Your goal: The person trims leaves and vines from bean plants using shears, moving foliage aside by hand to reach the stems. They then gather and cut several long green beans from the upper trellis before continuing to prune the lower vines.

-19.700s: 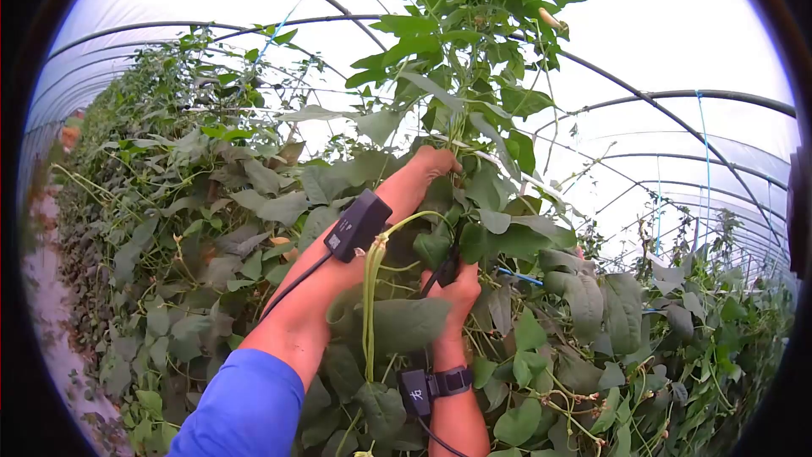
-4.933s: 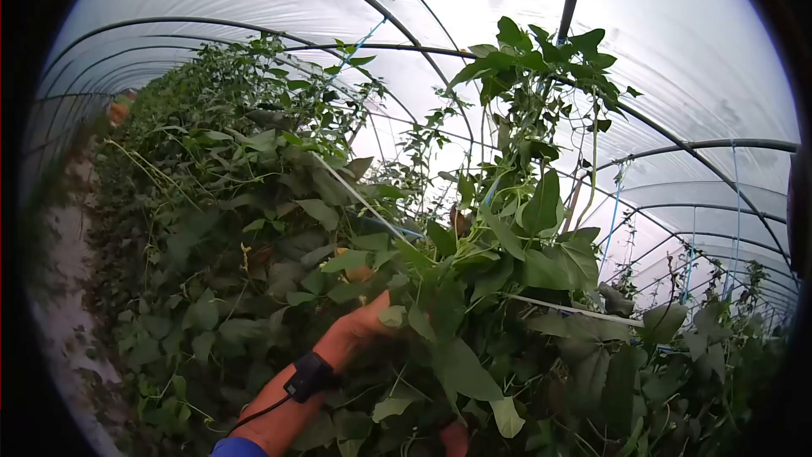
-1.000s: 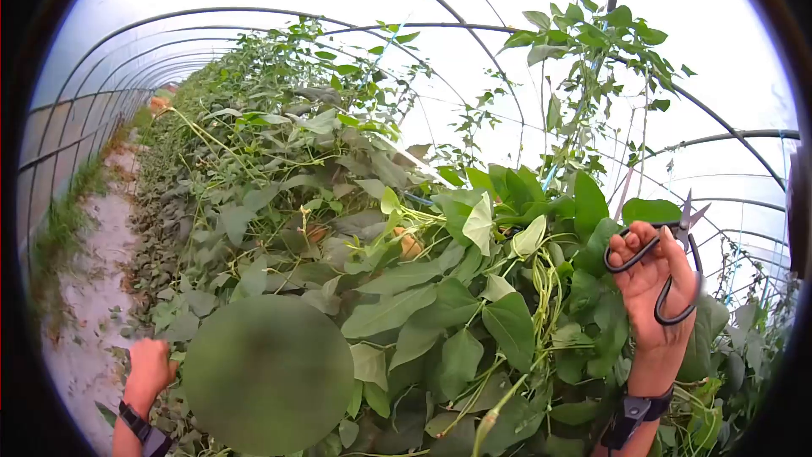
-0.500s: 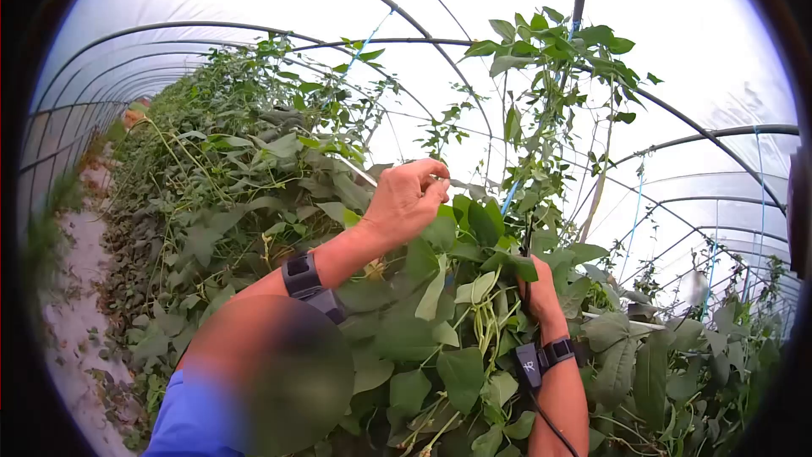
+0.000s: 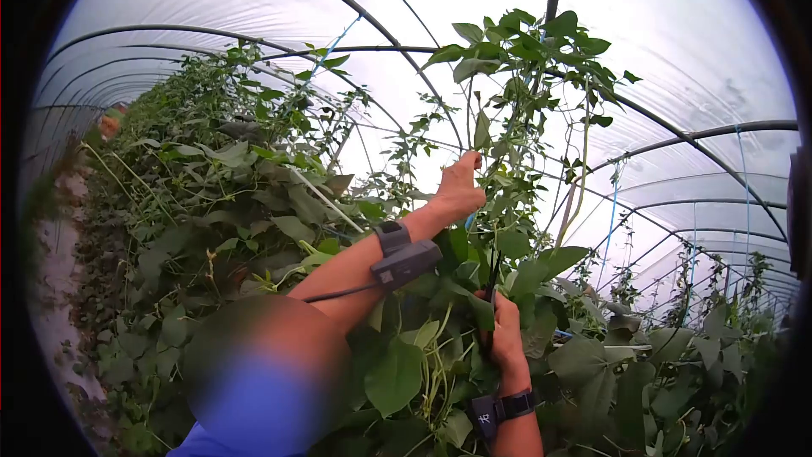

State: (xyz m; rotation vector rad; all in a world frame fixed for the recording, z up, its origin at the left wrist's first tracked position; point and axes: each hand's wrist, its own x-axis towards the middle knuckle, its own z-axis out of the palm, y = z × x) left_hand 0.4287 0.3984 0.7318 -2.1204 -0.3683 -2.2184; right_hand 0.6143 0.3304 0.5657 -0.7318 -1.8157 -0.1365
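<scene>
My left hand (image 5: 459, 189) is raised at the near side of a climbing vine (image 5: 516, 127), its fingers curled closed by the stems; what they hold, if anything, is hidden. Lower and to the right, my right hand (image 5: 507, 332) is closed around a thin black tool (image 5: 493, 278) that points upward among the leaves. Foliage covers part of its fingers and of the tool. Below and left of my right hand, long green bean pods (image 5: 436, 368) hang between broad leaves (image 5: 395, 378).
Dense vines (image 5: 211, 195) run back along the left, beside a pale ground strip (image 5: 55, 279). A white pole (image 5: 326, 200) slants through the leaves. Curved tunnel frames (image 5: 668, 125) and blue strings (image 5: 610, 222) stand around the plants.
My left hand has moved right and slightly up, to the vine stems. The camera view has shifted, and my right hand with the black tool appears lower and farther left.
</scene>
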